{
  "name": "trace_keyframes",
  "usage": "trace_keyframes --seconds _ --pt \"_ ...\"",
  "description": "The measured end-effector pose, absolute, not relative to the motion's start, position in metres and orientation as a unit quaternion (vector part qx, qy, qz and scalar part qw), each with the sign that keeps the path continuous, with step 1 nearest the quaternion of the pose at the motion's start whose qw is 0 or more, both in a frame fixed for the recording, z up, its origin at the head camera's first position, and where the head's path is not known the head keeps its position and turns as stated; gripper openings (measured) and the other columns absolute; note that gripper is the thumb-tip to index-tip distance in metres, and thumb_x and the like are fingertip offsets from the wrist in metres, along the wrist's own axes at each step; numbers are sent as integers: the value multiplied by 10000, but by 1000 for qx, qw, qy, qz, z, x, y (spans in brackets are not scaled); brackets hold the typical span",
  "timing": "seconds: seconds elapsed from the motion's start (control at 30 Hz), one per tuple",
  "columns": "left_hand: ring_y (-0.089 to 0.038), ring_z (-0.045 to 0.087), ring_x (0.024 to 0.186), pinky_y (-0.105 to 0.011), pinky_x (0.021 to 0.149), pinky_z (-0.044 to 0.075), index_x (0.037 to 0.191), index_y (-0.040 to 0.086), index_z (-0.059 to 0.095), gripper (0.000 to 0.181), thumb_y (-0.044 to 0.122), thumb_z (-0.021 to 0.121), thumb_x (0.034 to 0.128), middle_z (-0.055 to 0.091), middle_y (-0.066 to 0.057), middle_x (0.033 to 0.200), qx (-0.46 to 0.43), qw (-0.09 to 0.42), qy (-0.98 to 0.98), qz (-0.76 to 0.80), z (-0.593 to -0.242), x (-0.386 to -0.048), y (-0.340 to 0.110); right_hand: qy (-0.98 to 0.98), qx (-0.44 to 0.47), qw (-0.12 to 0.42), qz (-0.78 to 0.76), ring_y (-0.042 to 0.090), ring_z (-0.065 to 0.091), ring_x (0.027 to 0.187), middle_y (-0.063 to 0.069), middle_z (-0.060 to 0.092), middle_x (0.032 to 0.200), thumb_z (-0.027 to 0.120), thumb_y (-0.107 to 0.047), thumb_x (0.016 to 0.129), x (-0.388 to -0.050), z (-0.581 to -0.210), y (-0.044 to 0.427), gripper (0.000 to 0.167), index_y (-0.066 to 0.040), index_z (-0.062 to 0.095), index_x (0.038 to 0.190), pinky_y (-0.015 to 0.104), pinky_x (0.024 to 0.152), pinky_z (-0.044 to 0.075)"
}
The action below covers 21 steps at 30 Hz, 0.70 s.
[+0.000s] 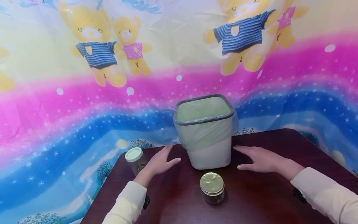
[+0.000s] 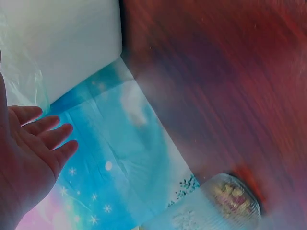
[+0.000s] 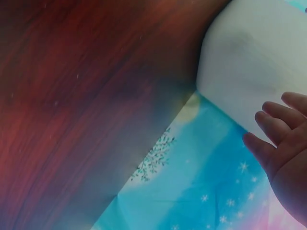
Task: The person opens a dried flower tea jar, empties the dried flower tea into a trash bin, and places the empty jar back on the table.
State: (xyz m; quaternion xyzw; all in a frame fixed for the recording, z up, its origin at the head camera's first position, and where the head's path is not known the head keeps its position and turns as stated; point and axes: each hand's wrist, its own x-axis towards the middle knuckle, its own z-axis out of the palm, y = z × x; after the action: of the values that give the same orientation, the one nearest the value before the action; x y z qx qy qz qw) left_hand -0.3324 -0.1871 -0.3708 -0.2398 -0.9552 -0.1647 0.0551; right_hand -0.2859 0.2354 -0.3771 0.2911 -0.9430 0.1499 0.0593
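Observation:
A white trash can (image 1: 211,154) stands upright at the table's far edge, lined with a thin clear bag (image 1: 205,132) folded over its dark rim. To its left my left hand (image 1: 159,161) is held with fingers extended and thumb apart, holding nothing. On the other side my right hand (image 1: 260,158) faces the can in the same way, also without anything in it. Both wrist views show the can's pale wall (image 2: 72,43) close to the spread fingers. In front of the can sits a jar with a gold-coloured lid (image 1: 212,186).
A clear jar with a pale lid (image 1: 134,158) and dried bits inside stands behind the left wrist, near the table's left edge. The dark red-brown table (image 1: 173,199) ends just behind the can. A printed cloth with teddy bears (image 1: 179,90) hangs behind it.

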Motion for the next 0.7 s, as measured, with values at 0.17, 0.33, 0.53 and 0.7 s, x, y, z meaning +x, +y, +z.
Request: trace_keyframes --seconds 0.17,0.33,0.53,0.7 --pt "-284 308 1399 -467 1112 282 1519 70 303 885 672 493 899 331 -119 1535 -241 46 -953 -178 -378 -325 -180 -940 298 41 161 368 481 1257 158 496 1404 542 -687 856 -282 -381 228 869 -43 458 1433 554 994 394" --pt "-293 352 1375 -473 1099 306 1493 39 349 852 638 515 910 384 -148 1499 -254 38 -948 -190 -389 -320 -174 -935 312 29 169 344 495 1249 141 512 1392 553 -682 853 -281 -386 220 856 -53 470 1428 543 989 404" --pt "-280 397 1348 -459 1080 340 1468 25 395 815 605 542 913 432 -140 1469 -279 13 -941 -191 -403 -314 -165 -929 329 36 166 322 504 1244 133 520 1387 536 -684 861 -279 -391 213 855 -44 473 1424 523 991 411" --pt "-234 402 1346 -428 1080 346 1473 52 398 809 609 551 906 439 -98 1468 -295 -17 -934 -200 -410 -308 -157 -926 336 29 168 309 511 1240 123 528 1380 539 -679 864 -275 -395 205 851 -39 476 1421 510 988 419"
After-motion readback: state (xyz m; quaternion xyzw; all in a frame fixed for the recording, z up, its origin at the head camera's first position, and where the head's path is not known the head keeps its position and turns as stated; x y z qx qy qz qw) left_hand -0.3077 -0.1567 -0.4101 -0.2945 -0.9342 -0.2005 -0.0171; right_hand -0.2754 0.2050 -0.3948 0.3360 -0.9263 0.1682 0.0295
